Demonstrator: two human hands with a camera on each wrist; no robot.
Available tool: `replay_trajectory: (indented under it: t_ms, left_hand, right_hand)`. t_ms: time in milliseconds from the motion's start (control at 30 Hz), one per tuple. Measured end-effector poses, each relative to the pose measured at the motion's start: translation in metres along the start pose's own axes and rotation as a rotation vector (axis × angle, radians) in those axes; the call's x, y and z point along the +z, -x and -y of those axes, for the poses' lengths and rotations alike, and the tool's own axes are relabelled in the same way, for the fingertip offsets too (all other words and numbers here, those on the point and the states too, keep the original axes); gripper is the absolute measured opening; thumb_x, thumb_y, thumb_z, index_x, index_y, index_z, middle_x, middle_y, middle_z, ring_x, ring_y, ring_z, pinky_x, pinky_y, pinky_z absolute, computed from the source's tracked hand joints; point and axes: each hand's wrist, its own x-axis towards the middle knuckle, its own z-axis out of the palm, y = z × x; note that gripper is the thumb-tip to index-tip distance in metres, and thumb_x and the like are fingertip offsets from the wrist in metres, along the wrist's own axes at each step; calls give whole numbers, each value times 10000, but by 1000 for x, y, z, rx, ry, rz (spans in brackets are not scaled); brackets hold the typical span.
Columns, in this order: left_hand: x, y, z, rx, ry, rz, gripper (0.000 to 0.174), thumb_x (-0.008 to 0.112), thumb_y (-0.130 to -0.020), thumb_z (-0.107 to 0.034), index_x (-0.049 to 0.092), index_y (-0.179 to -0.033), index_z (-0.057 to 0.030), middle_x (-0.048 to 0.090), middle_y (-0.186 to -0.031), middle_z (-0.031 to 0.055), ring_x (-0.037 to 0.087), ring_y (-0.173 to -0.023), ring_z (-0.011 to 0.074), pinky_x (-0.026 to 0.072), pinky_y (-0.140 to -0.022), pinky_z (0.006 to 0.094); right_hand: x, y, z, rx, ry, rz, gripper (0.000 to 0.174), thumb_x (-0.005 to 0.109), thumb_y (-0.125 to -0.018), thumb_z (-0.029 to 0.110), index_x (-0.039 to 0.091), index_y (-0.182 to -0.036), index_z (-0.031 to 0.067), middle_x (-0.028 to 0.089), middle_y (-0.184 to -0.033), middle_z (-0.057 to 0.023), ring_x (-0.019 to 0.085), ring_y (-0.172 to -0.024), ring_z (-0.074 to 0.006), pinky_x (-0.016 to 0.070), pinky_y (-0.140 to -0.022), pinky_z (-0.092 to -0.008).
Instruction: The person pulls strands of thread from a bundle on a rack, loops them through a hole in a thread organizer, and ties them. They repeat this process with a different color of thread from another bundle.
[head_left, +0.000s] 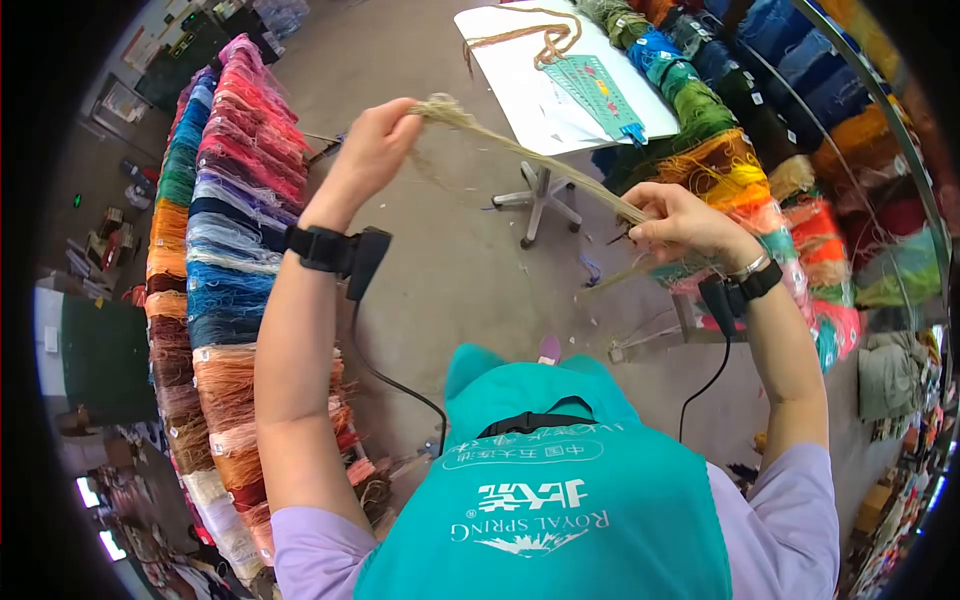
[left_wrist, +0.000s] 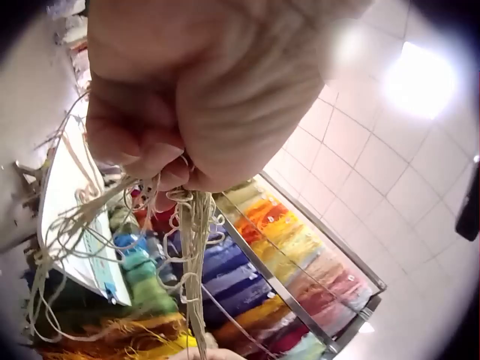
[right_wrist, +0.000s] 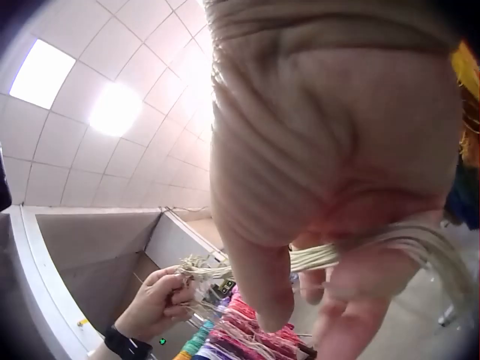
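Observation:
A beige skein of yarn (head_left: 535, 156) is stretched between the two hands, sloping down from left to right in the head view. My left hand (head_left: 372, 150) pinches its upper, knotted end; loose loops of the yarn (left_wrist: 196, 259) hang below those fingers in the left wrist view. My right hand (head_left: 685, 222) holds the other end between thumb and fingers. In the right wrist view the strands (right_wrist: 315, 259) pass behind the thumb and across the fingers, and their tail hangs beyond. A small dark thing shows under the right fingertips in the head view.
A rack of coloured yarn skeins (head_left: 240, 200) runs along the left, and another rack (head_left: 700, 110) stands at the right. Ahead is a white table (head_left: 510, 75) with a green card (head_left: 590, 95) and brown yarn (head_left: 555, 40). Thread scraps lie on the floor (head_left: 430, 270).

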Motion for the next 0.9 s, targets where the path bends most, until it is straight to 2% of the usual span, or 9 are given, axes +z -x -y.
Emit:
replay_trajectory:
  t_ms: [100, 233, 267, 367, 567, 633, 733, 767, 900]
  left_hand:
    - [-14, -5, 34, -105, -39, -35, 234, 477, -926, -147, 623, -964, 32, 520, -637, 45, 493, -609, 113, 421, -580, 304]
    - [-16, -2, 71, -216, -34, 64, 241, 463, -933, -131, 647, -989, 16, 535, -641, -13, 485, -554, 81, 402, -506, 262]
    - [-11, 2, 77, -275, 116, 64, 264, 439, -946, -130, 655, -1014, 5, 519, -633, -23, 468, -518, 60, 383, -457, 231]
    - [-10, 7, 103, -376, 268, 148, 282, 413, -951, -120, 653, -1029, 4, 508, -623, -23, 468, -490, 58, 383, -441, 219]
    - [4, 24, 176, -559, 346, 70, 282, 409, -946, -82, 664, -1048, -15, 501, -622, -26, 449, -447, 68, 372, -418, 209]
    - [7, 26, 191, -540, 420, 153, 262, 433, -977, -136, 655, -1054, -20, 506, -662, -29, 462, -488, 63, 406, -452, 217]
    - [10, 27, 216, -554, 523, 173, 238, 448, -985, -133, 641, -1084, -32, 515, -680, -33, 482, -526, 61, 430, -502, 216]
    - [10, 29, 223, -568, 541, 193, 230, 456, -987, -133, 639, -1087, -36, 519, -685, -35, 487, -538, 62, 435, -515, 217]
    - [9, 37, 252, -621, 590, 250, 192, 509, -1004, -171, 630, -1084, -45, 545, -716, -35, 525, -586, 66, 472, -569, 220]
  right_hand:
    - [-28, -14, -5, -37, -98, 56, 218, 681, -881, 190, 627, -1035, 45, 607, -743, 29, 530, -564, -10, 385, -463, -168]
    - [-48, -26, -2, -186, -334, -12, 185, 603, -947, 203, 667, -957, 30, 400, -597, 111, 328, -506, -3, 238, -455, -170]
    - [-51, -25, 4, -225, -427, -15, 194, 590, -960, 209, 652, -946, 26, 356, -572, 119, 290, -483, 1, 219, -430, -177]
    - [-75, -23, 12, -327, -627, -55, 187, 580, -971, 205, 639, -942, 29, 336, -548, 116, 282, -455, -4, 212, -403, -179]
    - [-136, 8, 30, -570, -812, -469, 178, 515, -1009, 158, 610, -1025, 9, 282, -540, 101, 242, -441, -7, 195, -386, -180]
    - [-146, 16, 35, -638, -770, -414, 207, 498, -1017, 144, 601, -1080, -24, 283, -545, 91, 229, -444, -12, 184, -390, -180]
    - [-164, 37, 54, -716, -837, -691, 229, 492, -1021, 133, 571, -1134, -50, 270, -565, 77, 219, -459, -17, 183, -404, -184]
    - [-182, 46, 51, -781, -832, -571, 237, 476, -1026, 117, 559, -1157, -62, 263, -574, 74, 218, -467, -20, 183, -410, -186]
    - [-200, 55, 55, -758, -795, -662, 262, 431, -1039, 108, 530, -1199, -74, 273, -586, 64, 221, -472, -28, 187, -415, -189]
